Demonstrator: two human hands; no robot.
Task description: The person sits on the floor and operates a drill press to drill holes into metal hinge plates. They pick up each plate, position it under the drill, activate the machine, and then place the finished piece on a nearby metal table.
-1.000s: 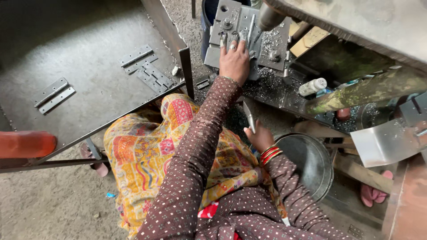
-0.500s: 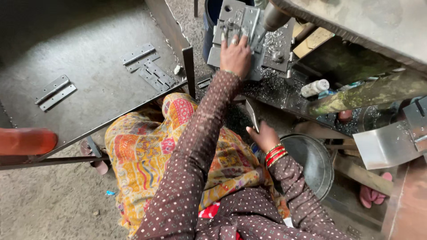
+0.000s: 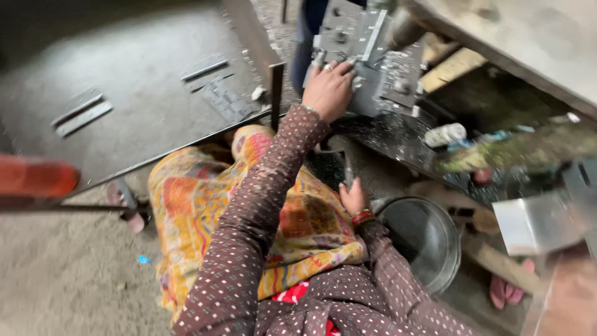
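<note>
Right grip (image 3: 352, 196) beside round metal bucket (image 3: 429, 239).

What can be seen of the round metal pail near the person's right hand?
The pail is a round, grey metal vessel with a thin bright rim, seen from above. It stands upright and open on the ground, below the dark workbench and just right of the right hand, which is close to its rim; contact cannot be told. Its inside looks dark and dull; contents cannot be made out.

dim, flat daylight; soft shadows under the tabletop (image 3: 124, 93); strong motion blur throughout, worst along the right edge.
</note>
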